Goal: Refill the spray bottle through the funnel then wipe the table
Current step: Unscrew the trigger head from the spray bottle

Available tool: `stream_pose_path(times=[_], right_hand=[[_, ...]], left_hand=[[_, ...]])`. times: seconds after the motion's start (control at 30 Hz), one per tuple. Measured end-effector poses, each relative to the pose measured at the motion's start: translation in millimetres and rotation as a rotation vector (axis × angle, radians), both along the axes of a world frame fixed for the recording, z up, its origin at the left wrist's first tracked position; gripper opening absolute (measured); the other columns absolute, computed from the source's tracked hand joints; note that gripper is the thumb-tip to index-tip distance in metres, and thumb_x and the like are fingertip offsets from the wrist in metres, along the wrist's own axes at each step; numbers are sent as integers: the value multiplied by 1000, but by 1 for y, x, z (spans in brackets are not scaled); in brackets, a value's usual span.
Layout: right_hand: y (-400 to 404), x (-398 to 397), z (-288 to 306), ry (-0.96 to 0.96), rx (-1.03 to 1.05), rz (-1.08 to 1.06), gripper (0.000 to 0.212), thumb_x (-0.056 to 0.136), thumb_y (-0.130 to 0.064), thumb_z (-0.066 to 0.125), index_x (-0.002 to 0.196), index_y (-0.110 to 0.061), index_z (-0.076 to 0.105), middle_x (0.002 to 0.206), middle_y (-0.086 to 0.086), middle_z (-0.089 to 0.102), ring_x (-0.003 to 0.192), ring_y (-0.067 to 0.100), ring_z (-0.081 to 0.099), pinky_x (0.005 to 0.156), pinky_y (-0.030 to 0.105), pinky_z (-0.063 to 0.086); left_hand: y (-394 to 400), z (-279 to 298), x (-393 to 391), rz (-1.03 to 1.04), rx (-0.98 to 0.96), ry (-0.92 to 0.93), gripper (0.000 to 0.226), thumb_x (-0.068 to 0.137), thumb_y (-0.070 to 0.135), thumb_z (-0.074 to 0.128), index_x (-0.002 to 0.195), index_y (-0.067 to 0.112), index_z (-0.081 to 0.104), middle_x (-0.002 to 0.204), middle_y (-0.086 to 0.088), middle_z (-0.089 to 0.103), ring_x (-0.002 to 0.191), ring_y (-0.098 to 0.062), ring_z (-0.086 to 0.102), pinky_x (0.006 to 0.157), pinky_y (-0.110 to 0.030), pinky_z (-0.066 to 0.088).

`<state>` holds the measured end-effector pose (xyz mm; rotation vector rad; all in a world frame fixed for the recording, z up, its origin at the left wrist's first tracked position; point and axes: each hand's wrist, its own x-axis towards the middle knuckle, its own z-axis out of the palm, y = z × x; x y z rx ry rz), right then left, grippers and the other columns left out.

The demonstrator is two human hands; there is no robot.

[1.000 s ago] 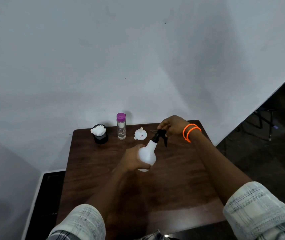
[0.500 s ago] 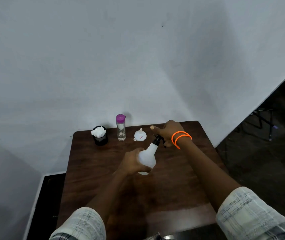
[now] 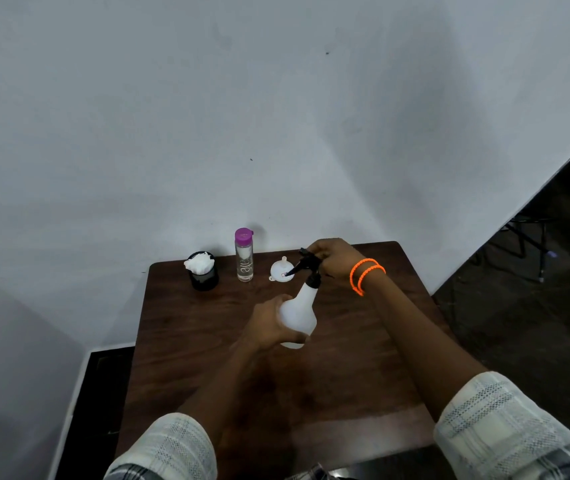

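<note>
at the far left of the table [image 3: 207,358] a black cup [image 3: 203,279] stuffed with white tissue [image 3: 199,262] is set near the wall, and it could be knocked over if an elbow swings wide once wiping begins. just to its right a clear water bottle [image 3: 244,258] with a purple cap is standing upright; being tall and narrow, it is judged easy to tip when it is reached for. next, a small white funnel [image 3: 281,269] is lying on the table just beside the nozzle of the spray bottle [image 3: 299,315], and it could be swept off by that nozzle as the top is turned. the spray bottle is held near the table's middle, its body wrapped by the left hand [image 3: 269,329]. its black trigger top [image 3: 306,265] is gripped by the curled fingers of the right hand [image 3: 337,259], apparently to be unscrewed. if the body is squeezed or tilted as the top comes free, any liquid inside could be spilled.
</note>
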<state>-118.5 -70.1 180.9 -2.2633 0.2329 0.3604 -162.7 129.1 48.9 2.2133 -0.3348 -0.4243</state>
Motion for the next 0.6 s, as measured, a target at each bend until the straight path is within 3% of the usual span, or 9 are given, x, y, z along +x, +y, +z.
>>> stream_pose_path(times=[0.2,0.3,0.4,0.47,0.6], right_hand=[[-5,-10,-5,-109,56,-39,46,73,17,48,63,-19,75,73,1,75,80,16,69,87,37,58],[-7,-11,-9,-91,130,-67,44,75,12,47,63,-18,77,76,5,75,81,21,68,86,45,57],[-8,-12,-7,-81,154,-88,34,84,-7,50,69,-15,79,83,9,77,89,33,70,88,50,56],[-7,-14,-3,-68,154,-97,34,85,-19,49,69,-13,79,82,5,77,95,31,69,91,46,56],[-6,-13,0,-141,-27,-3,21,80,-24,63,66,-20,78,76,-3,76,84,13,70,82,29,54]], left_hand=[[4,-3,0,25,2,3,97,45,61,93,131,31,59,118,15,65,107,-6,62,79,-16,48],[4,-3,1,27,-4,4,96,45,60,94,130,32,60,116,16,66,103,-4,62,73,-9,44],[5,-2,1,35,-10,-2,92,47,56,96,128,32,60,114,16,65,101,-3,61,69,-6,41],[5,-2,1,36,-9,-5,90,47,55,95,127,34,60,112,17,65,101,-3,61,68,-6,40],[3,-3,1,26,3,5,91,46,56,94,128,33,60,113,17,65,102,-4,61,68,-6,39]])
